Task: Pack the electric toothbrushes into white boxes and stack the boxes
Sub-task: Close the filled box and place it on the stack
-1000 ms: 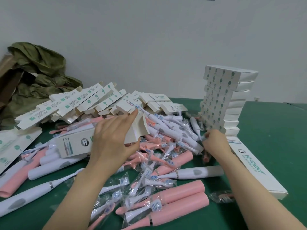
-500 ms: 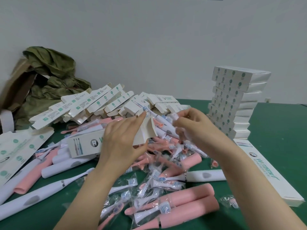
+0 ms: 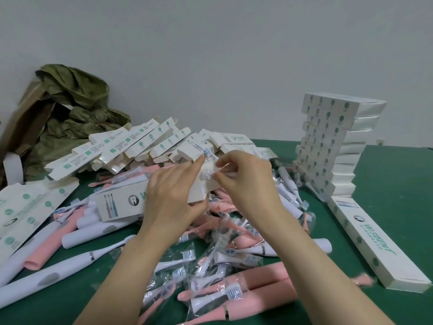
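Observation:
My left hand (image 3: 172,198) grips a white toothbrush box (image 3: 119,204) above the pile, its open end toward my right hand. My right hand (image 3: 246,181) pinches a small brush head in a clear wrapper (image 3: 209,171) at that open end. Below them, pink and white electric toothbrushes (image 3: 264,287) and wrapped brush heads (image 3: 187,254) lie heaped on the green table (image 3: 386,207). A leaning stack of packed white boxes (image 3: 332,146) stands at the right. One closed box (image 3: 372,240) lies flat in front of the stack.
Several unfilled boxes (image 3: 131,144) lean in a row at the back left. Flat box blanks (image 3: 23,212) lie at the left edge. A green cloth bundle (image 3: 75,106) and brown cardboard (image 3: 25,118) sit against the grey wall.
My right hand came from the foot of the stack to the box's open end, now pinching a wrapped brush head. My left hand has kept hold of the box.

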Demonstrator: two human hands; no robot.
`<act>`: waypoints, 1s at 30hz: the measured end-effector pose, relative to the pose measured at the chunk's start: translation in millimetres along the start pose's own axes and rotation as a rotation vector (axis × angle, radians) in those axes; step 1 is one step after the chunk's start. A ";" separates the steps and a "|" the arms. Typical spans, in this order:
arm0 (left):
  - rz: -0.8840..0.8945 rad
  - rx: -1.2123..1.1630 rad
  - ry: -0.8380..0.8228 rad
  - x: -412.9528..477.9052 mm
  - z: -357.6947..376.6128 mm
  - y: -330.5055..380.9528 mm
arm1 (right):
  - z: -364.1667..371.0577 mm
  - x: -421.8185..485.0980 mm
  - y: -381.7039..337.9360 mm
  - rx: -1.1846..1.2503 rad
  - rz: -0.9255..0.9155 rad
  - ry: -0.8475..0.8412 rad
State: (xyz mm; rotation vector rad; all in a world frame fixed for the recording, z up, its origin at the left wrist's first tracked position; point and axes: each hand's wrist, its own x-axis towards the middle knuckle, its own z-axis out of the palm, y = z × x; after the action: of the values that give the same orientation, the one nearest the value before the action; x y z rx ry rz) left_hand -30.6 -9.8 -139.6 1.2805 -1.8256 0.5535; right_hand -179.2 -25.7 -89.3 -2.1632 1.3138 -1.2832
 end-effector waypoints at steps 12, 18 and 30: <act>-0.005 -0.023 0.022 -0.9 -2.2 -0.7 | 13.8 -3.0 1.6 0.450 0.170 -0.094; -0.041 -0.049 0.039 -4.0 -5.4 -3.3 | 39.4 -16.1 -7.0 0.378 0.042 0.165; -0.093 -0.050 0.052 -3.2 -12.7 -5.2 | 45.3 -16.0 -16.2 0.226 -0.136 -0.034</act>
State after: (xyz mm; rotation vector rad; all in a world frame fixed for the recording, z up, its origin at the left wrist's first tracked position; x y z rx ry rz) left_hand -20.7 -0.8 -135.5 1.2986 -1.7173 0.4832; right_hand -136.4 -12.1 -112.7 -2.1338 0.9704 -1.3665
